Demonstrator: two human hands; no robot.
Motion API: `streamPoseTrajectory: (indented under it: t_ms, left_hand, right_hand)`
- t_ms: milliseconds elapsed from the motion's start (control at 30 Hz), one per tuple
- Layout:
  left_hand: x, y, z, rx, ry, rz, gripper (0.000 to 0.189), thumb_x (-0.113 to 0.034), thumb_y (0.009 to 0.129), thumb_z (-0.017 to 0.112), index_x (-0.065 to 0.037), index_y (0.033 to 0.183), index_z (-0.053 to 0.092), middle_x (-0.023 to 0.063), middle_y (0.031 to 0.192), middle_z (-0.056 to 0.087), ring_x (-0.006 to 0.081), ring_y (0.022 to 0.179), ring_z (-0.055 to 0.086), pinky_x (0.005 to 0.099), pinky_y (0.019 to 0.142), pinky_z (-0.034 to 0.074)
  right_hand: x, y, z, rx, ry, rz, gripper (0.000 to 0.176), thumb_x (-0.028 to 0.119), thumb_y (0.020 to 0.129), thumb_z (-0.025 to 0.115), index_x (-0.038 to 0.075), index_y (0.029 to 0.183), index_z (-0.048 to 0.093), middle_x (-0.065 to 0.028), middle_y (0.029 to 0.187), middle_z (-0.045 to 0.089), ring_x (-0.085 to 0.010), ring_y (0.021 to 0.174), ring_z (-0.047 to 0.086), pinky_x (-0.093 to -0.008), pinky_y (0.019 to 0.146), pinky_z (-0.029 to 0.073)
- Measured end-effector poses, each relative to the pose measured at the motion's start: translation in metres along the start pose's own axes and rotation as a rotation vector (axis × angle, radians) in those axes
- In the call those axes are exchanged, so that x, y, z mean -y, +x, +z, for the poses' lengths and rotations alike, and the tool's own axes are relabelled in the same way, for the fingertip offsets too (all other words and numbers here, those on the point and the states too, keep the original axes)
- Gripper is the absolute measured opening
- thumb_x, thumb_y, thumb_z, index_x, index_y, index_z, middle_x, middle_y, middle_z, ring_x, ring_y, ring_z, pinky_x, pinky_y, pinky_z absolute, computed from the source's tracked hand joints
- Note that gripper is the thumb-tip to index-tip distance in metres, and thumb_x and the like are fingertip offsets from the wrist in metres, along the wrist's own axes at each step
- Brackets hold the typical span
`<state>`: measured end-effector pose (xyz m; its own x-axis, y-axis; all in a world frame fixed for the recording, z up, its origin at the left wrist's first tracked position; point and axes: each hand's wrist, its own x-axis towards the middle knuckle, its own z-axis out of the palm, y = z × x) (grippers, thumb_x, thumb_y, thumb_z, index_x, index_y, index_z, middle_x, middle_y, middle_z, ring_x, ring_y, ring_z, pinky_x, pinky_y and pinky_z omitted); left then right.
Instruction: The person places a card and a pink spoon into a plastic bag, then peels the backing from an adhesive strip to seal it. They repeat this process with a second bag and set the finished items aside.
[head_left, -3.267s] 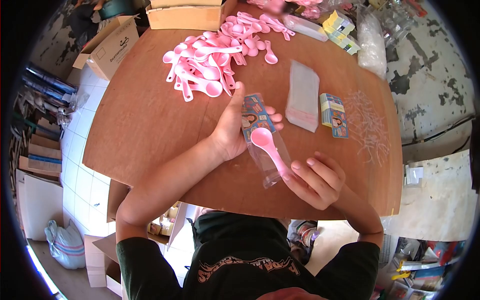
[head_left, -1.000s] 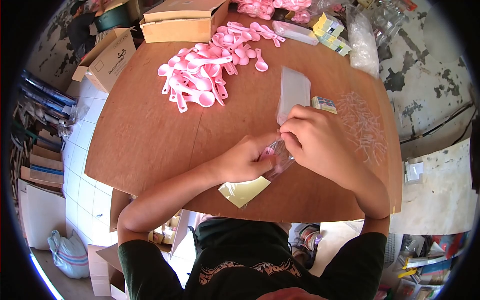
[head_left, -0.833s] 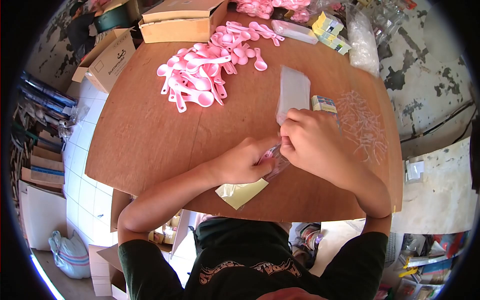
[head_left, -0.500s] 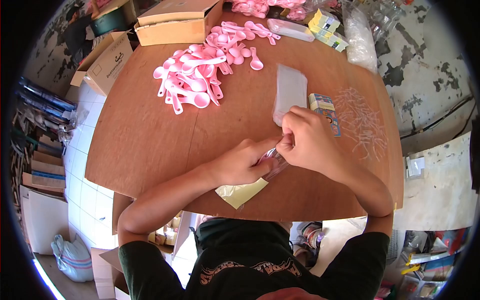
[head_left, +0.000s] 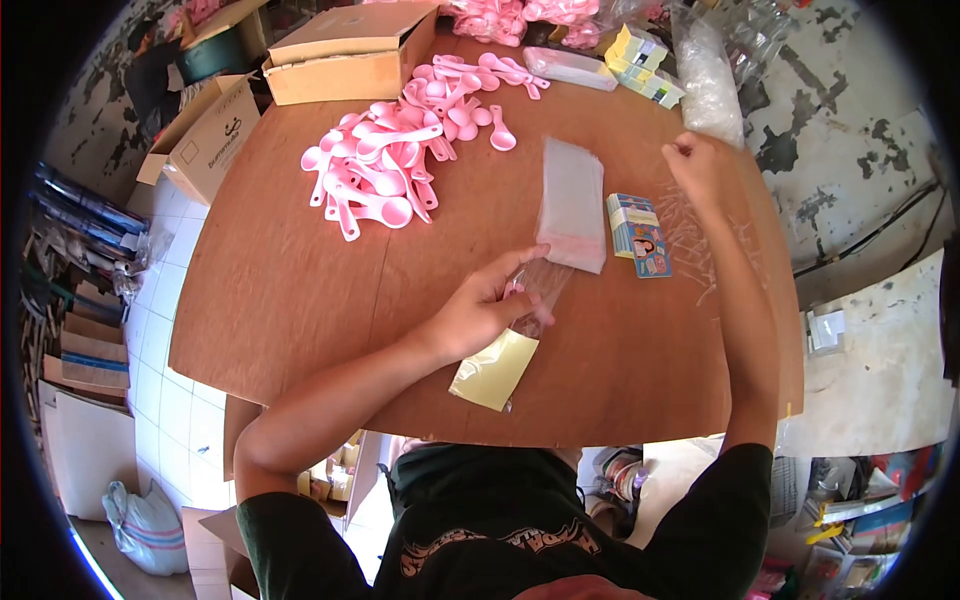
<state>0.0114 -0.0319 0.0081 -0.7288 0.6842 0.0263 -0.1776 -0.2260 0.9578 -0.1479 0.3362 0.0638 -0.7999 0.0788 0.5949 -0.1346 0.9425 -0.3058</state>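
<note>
My left hand [head_left: 478, 310] is closed around a clear plastic bag [head_left: 549, 284], with a pale yellow card [head_left: 495, 369] at its near end. Something pink shows through the plastic, partly hidden by my fingers. The bag's far end lies against a stack of clear bags [head_left: 573, 195]. My right hand [head_left: 697, 172] is raised with curled fingers over the far side of a scatter of thin clear strips [head_left: 690, 250]; whatever its fingers hold, if anything, is hidden. Between the bags and strips sits a small stack of printed cards [head_left: 638, 235].
A heap of pink scoops [head_left: 375, 170] covers the table's far left part. Behind it stands a cardboard box [head_left: 340, 75]. Yellow card bundles [head_left: 642, 65] and a clear plastic roll [head_left: 708, 85] line the back. A person [head_left: 150, 80] is at the far left.
My right hand has left the bag and moved away to the right, over the strips. My left hand keeps the bag, now more in view. The camera view has shifted slightly.
</note>
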Motion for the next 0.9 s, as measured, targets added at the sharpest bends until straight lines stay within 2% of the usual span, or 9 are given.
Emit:
streamPoseTrajectory:
  t_ms: [133,233,300,367,433,533,633,800,900]
  left_hand:
    - [0.001,-0.001,0.003,0.009,0.040,0.028,0.055,-0.003,0.095,0.046,-0.007,0.146,0.025,0.0057,0.090,0.062,0.0141,0.089,0.063,0.0244,0.073,0.050]
    - [0.000,-0.001,0.004,0.001,0.064,0.042,0.054,-0.003,0.095,0.046,-0.005,0.145,0.027,0.0063,0.090,0.061,0.0151,0.090,0.064,0.0261,0.077,0.050]
    - [-0.002,0.000,0.005,-0.012,0.049,0.046,0.053,-0.002,0.094,0.046,-0.004,0.144,0.029,0.0089,0.091,0.062,0.0158,0.089,0.064,0.0279,0.080,0.050]
    - [-0.006,0.000,0.006,-0.020,-0.027,-0.008,0.054,-0.001,0.094,0.046,-0.004,0.145,0.028,0.0084,0.094,0.061,0.0152,0.089,0.064,0.0273,0.079,0.050]
    - [0.001,0.002,0.003,-0.014,-0.020,0.015,0.054,-0.003,0.094,0.047,-0.005,0.145,0.028,0.0085,0.093,0.061,0.0148,0.089,0.064,0.0270,0.078,0.050]
    - [0.001,0.003,0.000,-0.002,0.006,0.036,0.053,-0.008,0.097,0.048,-0.005,0.145,0.026,0.0093,0.091,0.064,0.0147,0.088,0.064,0.0256,0.073,0.050]
    - [0.003,0.005,0.000,-0.017,0.001,0.049,0.053,-0.014,0.098,0.049,-0.005,0.145,0.025,0.0123,0.091,0.066,0.0152,0.084,0.065,0.0259,0.069,0.052]
    - [-0.002,0.002,-0.003,-0.072,-0.077,0.001,0.042,-0.019,0.099,0.049,-0.003,0.135,0.035,0.0164,0.093,0.067,0.0166,0.080,0.066,0.0289,0.070,0.054]
    - [0.005,0.004,-0.009,-0.141,-0.136,0.138,0.020,-0.021,0.099,0.049,-0.003,0.107,0.052,0.0109,0.090,0.066,0.0134,0.076,0.065,0.0268,0.067,0.053]
  right_hand:
    - [-0.018,0.006,-0.007,-0.205,-0.398,-0.117,0.016,0.024,0.076,0.063,0.008,0.077,0.061,-0.0124,0.079,0.065,-0.0313,0.077,0.065,-0.0455,0.065,0.051]
    - [-0.045,0.011,0.011,0.015,-0.494,0.003,0.011,0.019,0.076,0.062,0.009,0.076,0.061,-0.0128,0.077,0.066,-0.0339,0.077,0.064,-0.0466,0.067,0.051]
    - [-0.084,0.022,0.035,0.331,-0.432,-0.210,0.005,0.011,0.075,0.061,0.008,0.079,0.062,-0.0145,0.077,0.066,-0.0348,0.080,0.064,-0.0470,0.068,0.051]
    - [-0.098,0.027,0.044,0.364,-0.340,-0.279,0.008,0.008,0.074,0.060,0.008,0.081,0.063,-0.0123,0.076,0.067,-0.0336,0.075,0.064,-0.0444,0.066,0.051]
    - [-0.088,0.027,0.039,0.400,-0.247,-0.349,0.012,0.005,0.073,0.059,0.008,0.083,0.065,-0.0102,0.075,0.067,-0.0324,0.070,0.064,-0.0417,0.065,0.050]
    - [-0.051,0.027,0.005,0.427,-0.144,-0.165,0.023,0.000,0.073,0.057,0.009,0.091,0.067,-0.0102,0.076,0.068,-0.0291,0.071,0.066,-0.0382,0.064,0.050]
    - [0.005,0.017,-0.025,0.160,-0.282,-0.176,0.029,-0.003,0.074,0.056,0.009,0.098,0.066,-0.0107,0.076,0.068,-0.0248,0.068,0.065,-0.0341,0.063,0.050]
    - [0.084,-0.033,-0.046,-0.017,0.248,-0.133,0.020,0.004,0.082,0.061,0.004,0.102,0.066,-0.0057,0.080,0.068,-0.0104,0.063,0.060,-0.0250,0.059,0.047]
    - [0.130,-0.087,-0.054,0.343,0.645,-0.028,0.021,0.012,0.086,0.065,0.004,0.105,0.065,-0.0018,0.084,0.067,-0.0052,0.069,0.057,-0.0213,0.062,0.046]
